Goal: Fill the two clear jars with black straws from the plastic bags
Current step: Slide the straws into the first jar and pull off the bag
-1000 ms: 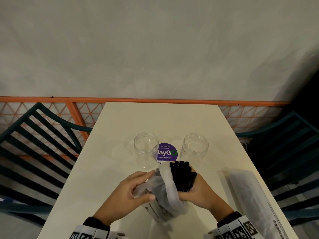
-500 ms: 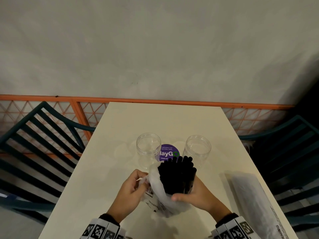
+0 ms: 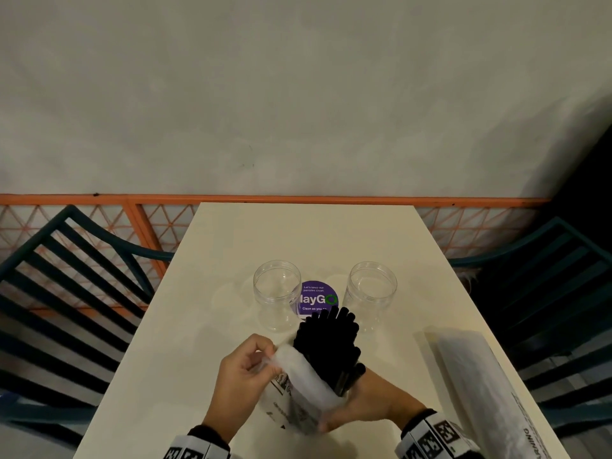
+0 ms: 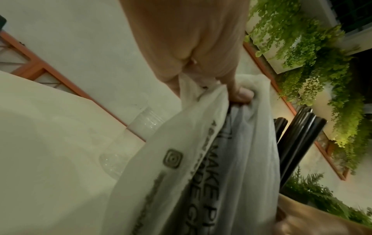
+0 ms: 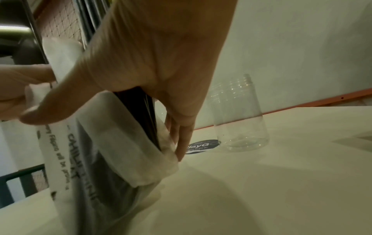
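A bundle of black straws stands half out of a translucent printed plastic bag at the table's near middle. My left hand pinches the bag's rolled-down rim. My right hand wraps around the bag and the straws from the right side. Two empty clear jars, the left jar and the right jar, stand just behind the bundle. The straws rise past the bag in the left wrist view.
A second plastic bag lies flat near the table's right edge. A purple round sticker sits between the jars on the cream table. Dark green slatted chairs flank both sides; an orange railing runs behind.
The bag's rim has been pushed further down the bundle, so more of the black straws stands bare. My left hand has shifted from a flat hold to a pinch on the rim.
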